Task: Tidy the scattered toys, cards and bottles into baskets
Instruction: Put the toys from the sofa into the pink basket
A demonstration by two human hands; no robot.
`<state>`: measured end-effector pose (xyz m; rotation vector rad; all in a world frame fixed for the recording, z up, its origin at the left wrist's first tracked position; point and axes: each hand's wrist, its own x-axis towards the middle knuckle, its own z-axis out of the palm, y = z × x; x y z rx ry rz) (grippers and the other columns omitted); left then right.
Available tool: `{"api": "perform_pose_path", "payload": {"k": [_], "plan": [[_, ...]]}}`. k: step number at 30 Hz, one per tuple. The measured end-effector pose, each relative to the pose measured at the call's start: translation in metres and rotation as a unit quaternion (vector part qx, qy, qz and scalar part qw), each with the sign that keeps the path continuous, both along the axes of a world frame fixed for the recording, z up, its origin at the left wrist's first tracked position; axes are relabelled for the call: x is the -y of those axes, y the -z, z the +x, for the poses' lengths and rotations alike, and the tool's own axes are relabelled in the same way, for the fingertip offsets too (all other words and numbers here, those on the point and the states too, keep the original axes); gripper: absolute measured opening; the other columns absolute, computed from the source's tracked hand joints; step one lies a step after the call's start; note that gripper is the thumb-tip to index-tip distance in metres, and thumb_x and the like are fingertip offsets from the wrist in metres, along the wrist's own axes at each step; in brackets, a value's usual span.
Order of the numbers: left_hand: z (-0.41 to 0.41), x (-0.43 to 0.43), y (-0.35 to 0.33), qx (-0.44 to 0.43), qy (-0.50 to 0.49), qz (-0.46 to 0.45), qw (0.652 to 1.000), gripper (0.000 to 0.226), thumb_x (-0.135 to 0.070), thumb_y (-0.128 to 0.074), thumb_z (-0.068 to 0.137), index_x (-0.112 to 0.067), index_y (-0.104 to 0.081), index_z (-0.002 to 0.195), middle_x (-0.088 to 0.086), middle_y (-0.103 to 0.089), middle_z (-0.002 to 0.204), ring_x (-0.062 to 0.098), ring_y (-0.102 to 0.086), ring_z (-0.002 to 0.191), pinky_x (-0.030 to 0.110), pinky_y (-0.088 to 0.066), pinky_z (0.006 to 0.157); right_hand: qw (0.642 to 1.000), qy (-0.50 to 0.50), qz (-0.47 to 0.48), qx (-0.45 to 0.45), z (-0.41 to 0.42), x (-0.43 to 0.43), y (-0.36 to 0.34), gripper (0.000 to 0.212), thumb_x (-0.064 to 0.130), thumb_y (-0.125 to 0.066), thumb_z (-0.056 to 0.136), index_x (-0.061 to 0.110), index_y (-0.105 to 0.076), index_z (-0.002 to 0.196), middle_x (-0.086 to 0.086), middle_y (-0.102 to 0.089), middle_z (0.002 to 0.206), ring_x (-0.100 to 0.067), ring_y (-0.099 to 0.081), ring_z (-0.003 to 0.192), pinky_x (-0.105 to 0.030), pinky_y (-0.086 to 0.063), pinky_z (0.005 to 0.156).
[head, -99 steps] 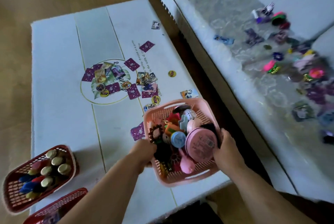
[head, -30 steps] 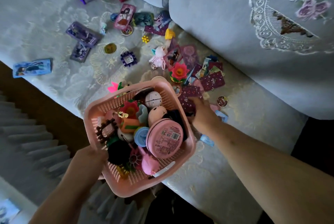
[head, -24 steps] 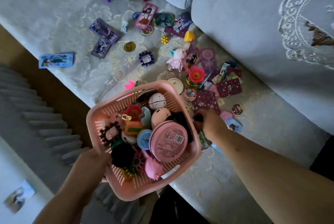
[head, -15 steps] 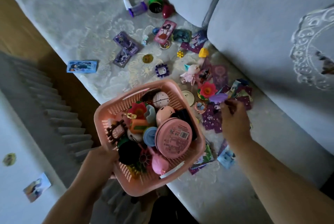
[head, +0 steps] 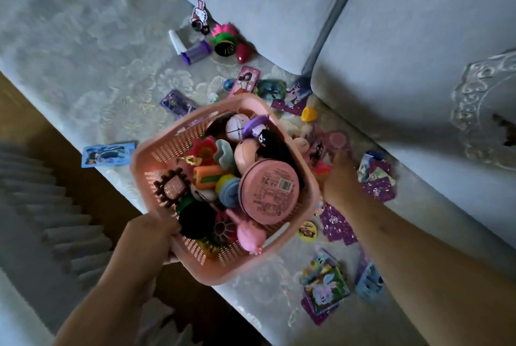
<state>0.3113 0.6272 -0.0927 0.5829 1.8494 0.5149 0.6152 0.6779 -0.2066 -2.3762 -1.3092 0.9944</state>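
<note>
Sofa seat (head: 83, 52) strewn with cards (head: 377, 189); left hand (head: 150, 236) grips the pink basket (head: 223, 273) at its seven o'clock corner; right hand (head: 340, 181) at three o'clock, can't tell its grip.

Two bare forearms show, each uncovered from the wrist to the near edge of the view, with no cloth on them. The left forearm (head: 111, 298) is slim and smooth and lies mostly in shade. It ends in the left hand (head: 150, 236), whose back and knuckles face up. The right forearm (head: 418, 256) looks broader and fills much of the near right corner. The right hand (head: 339, 178) is blurred, so its fingers cannot be made out.
</note>
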Motion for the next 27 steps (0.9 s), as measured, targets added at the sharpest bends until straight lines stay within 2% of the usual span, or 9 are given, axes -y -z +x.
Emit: {"api": "perform_pose_path", "payload": {"k": [3, 7, 9, 12, 15, 19, 23, 25, 27], "plan": [[-0.019, -0.026, 0.007, -0.007, 0.003, 0.002, 1.0, 0.013, -0.005, -0.054, 0.092, 0.001, -0.064, 0.088, 0.016, -0.068, 0.07, 0.028, -0.064, 0.062, 0.034, -0.051, 0.058, 0.998, -0.008, -0.004, 0.057, -0.009, 0.0, 0.022, 0.071, 0.038, -0.074, 0.072, 0.014, -0.044, 0.132, -0.014, -0.056, 0.127, -0.036, -0.056, 0.113, -0.045, -0.048, 0.093], [-0.033, -0.058, 0.016, 0.001, 0.001, -0.009, 1.0, 0.012, -0.003, -0.052, 0.09, 0.001, -0.062, 0.088, 0.018, -0.068, 0.078, 0.031, -0.064, 0.071, 0.045, -0.053, 0.072, 0.963, 0.247, 0.108, -0.005, -0.024, 0.002, 0.004, 0.036, 0.023, -0.059, 0.081, 0.006, -0.049, 0.111, -0.013, -0.062, 0.093, -0.028, -0.058, 0.076, -0.024, -0.044, 0.054], [-0.03, -0.069, 0.017, 0.001, -0.001, -0.01, 1.0, 0.01, -0.002, -0.052, 0.087, 0.001, -0.06, 0.083, 0.019, -0.064, 0.075, 0.03, -0.06, 0.067, 0.046, -0.051, 0.074, 0.93, 0.315, 0.178, -0.064, -0.031, -0.001, -0.02, 0.03, 0.028, -0.052, 0.089, 0.005, -0.047, 0.109, -0.008, -0.059, 0.091, -0.02, -0.057, 0.077, -0.02, -0.042, 0.057], [-0.022, -0.084, 0.018, 0.003, -0.002, -0.007, 1.0, 0.011, -0.001, -0.052, 0.087, -0.001, -0.06, 0.079, 0.018, -0.061, 0.069, 0.028, -0.057, 0.065, 0.041, -0.049, 0.069, 0.894, 0.318, 0.301, -0.093, -0.048, -0.007, -0.069, 0.032, 0.024, -0.049, 0.094, -0.001, -0.05, 0.113, 0.009, -0.052, 0.086, 0.006, -0.05, 0.066, -0.001, -0.035, 0.063], [-0.012, -0.095, 0.016, 0.002, 0.005, 0.001, 1.0, 0.012, 0.0, -0.05, 0.087, -0.002, -0.059, 0.078, 0.016, -0.06, 0.068, 0.027, -0.057, 0.062, 0.035, -0.047, 0.06, 0.899, 0.186, 0.372, -0.135, -0.075, -0.016, -0.115, 0.014, 0.017, -0.046, 0.096, 0.007, -0.05, 0.105, 0.01, -0.054, 0.087, 0.014, -0.055, 0.073, 0.0, -0.037, 0.064], [0.009, -0.101, 0.015, 0.013, 0.027, 0.006, 1.0, 0.011, -0.002, -0.052, 0.088, 0.001, -0.06, 0.082, 0.018, -0.062, 0.07, 0.025, -0.058, 0.059, 0.031, -0.048, 0.053, 0.945, -0.028, 0.302, -0.122, -0.093, -0.023, -0.119, 0.042, 0.051, -0.045, 0.092, 0.021, -0.049, 0.12, 0.001, -0.053, 0.116, -0.013, -0.053, 0.11, -0.023, -0.046, 0.09], [0.032, -0.103, 0.015, 0.046, 0.008, -0.003, 0.999, 0.009, -0.002, -0.052, 0.088, 0.002, -0.061, 0.086, 0.013, -0.063, 0.064, 0.014, -0.06, 0.044, 0.018, -0.046, 0.037, 0.932, 0.158, 0.318, -0.076, -0.055, -0.026, -0.084, 0.022, 0.038, -0.046, 0.095, 0.027, -0.053, 0.113, 0.003, -0.055, 0.114, -0.022, -0.055, 0.108, -0.039, -0.046, 0.093], [0.043, -0.102, 0.018, 0.055, -0.004, -0.001, 0.998, 0.011, -0.001, -0.051, 0.089, -0.001, -0.059, 0.082, 0.005, -0.064, 0.051, 0.01, -0.059, 0.04, 0.017, -0.045, 0.035, 0.957, 0.206, 0.206, 0.008, -0.012, -0.022, -0.049, 0.025, 0.027, -0.051, 0.094, 0.015, -0.056, 0.117, -0.009, -0.058, 0.116, -0.029, -0.055, 0.109, -0.035, -0.044, 0.094], [0.052, -0.101, 0.022, 0.067, -0.017, 0.0, 0.998, 0.011, 0.001, -0.05, 0.089, -0.001, -0.058, 0.082, 0.0, -0.062, 0.044, 0.009, -0.059, 0.037, 0.017, -0.045, 0.035, 0.983, 0.14, 0.059, 0.098, 0.028, -0.012, -0.012, 0.039, 0.024, -0.055, 0.092, 0.006, -0.052, 0.127, -0.02, -0.053, 0.127, -0.035, -0.049, 0.119, -0.039, -0.039, 0.1]]}}
